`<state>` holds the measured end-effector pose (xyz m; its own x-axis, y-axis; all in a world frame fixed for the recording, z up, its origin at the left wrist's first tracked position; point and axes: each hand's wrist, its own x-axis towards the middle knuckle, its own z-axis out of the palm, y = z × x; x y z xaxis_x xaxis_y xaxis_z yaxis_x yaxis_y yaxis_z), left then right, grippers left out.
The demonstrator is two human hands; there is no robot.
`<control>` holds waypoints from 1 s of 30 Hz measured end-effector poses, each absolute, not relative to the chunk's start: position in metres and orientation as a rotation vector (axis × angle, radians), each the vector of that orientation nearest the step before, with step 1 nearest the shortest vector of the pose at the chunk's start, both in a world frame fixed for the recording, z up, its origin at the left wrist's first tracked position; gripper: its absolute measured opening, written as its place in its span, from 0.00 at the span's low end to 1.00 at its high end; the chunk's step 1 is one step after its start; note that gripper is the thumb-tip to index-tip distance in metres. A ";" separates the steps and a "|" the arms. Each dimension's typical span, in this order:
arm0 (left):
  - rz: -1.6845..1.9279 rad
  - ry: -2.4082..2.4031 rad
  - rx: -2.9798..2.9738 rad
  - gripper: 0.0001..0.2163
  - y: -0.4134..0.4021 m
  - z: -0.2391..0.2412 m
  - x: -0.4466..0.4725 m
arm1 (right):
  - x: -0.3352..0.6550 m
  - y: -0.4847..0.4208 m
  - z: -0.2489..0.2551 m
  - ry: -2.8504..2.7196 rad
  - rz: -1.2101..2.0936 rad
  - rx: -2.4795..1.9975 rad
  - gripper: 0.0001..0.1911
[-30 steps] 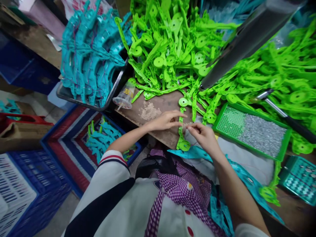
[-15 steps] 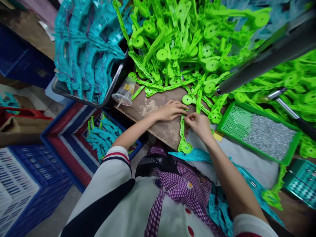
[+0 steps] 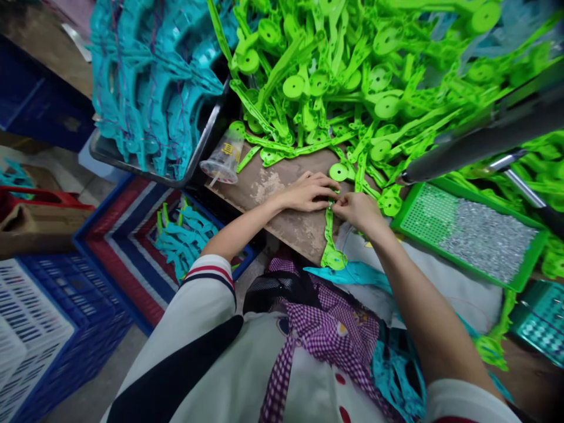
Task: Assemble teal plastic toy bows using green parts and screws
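A slim lime-green plastic part [image 3: 329, 228] with a round end lies at the front of the wooden bench, pointing toward my body. My left hand [image 3: 308, 192] reaches across its upper end, fingers bent over it and thumb hidden, holding it against the bench. On the other side my right hand [image 3: 360, 210] is closed in a pinch right beside the part. Whatever sits between those fingertips is too small to make out. A tiny shiny spot shows on the green part near the fingertips. Below its round end lies a turquoise plastic piece [image 3: 348, 274].
A big heap of green parts [image 3: 308, 88] covers the back. At right stand a green mesh tray [image 3: 423, 214] of small metal pieces and a dark tool [image 3: 467, 132] jutting in. At left are a plastic cup [image 3: 221, 158], a black tray [image 3: 194, 170] of turquoise parts, and a blue-rimmed bin [image 3: 110, 235].
The view has shifted slightly. Both hands stay at the same green part; my right hand's fingertips have drawn a little closer together beside it.
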<state>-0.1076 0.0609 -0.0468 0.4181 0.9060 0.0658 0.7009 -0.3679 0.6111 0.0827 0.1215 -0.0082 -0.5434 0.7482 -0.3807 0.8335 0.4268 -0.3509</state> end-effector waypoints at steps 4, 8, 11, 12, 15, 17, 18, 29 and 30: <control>0.540 1.381 2.110 0.15 0.063 -0.043 -0.105 | 0.085 0.111 -0.008 2.495 -0.747 1.487 0.11; 0.511 1.406 2.034 0.14 0.068 -0.042 -0.102 | 0.093 0.094 -0.009 2.412 -0.822 1.638 0.14; 0.481 1.425 1.981 0.13 0.075 -0.043 -0.100 | 0.096 0.090 -0.010 2.379 -0.950 1.750 0.15; 0.469 1.432 1.967 0.12 0.078 -0.043 -0.099 | 0.096 0.092 -0.010 2.379 -0.972 1.775 0.15; 0.435 1.451 1.934 0.12 0.083 -0.042 -0.095 | 0.094 0.103 -0.003 2.341 -0.936 1.776 0.13; 0.413 1.470 1.908 0.12 0.085 -0.040 -0.093 | 0.094 0.108 0.003 2.298 -0.910 1.742 0.12; 0.403 1.476 1.896 0.12 0.085 -0.039 -0.092 | 0.096 0.108 0.006 2.291 -0.911 1.736 0.13; 0.370 1.451 1.888 0.12 0.083 -0.029 -0.095 | 0.088 0.021 -0.006 2.591 -0.485 1.559 0.17; 0.364 1.442 1.896 0.13 0.083 -0.027 -0.095 | 0.088 0.019 -0.005 2.593 -0.434 1.515 0.18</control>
<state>-0.0948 0.0829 -0.0274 0.3359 0.9220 -0.1928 0.7203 -0.1196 0.6832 0.0881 0.0194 -0.0052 -0.4972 0.8354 -0.2342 0.8662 0.4622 -0.1900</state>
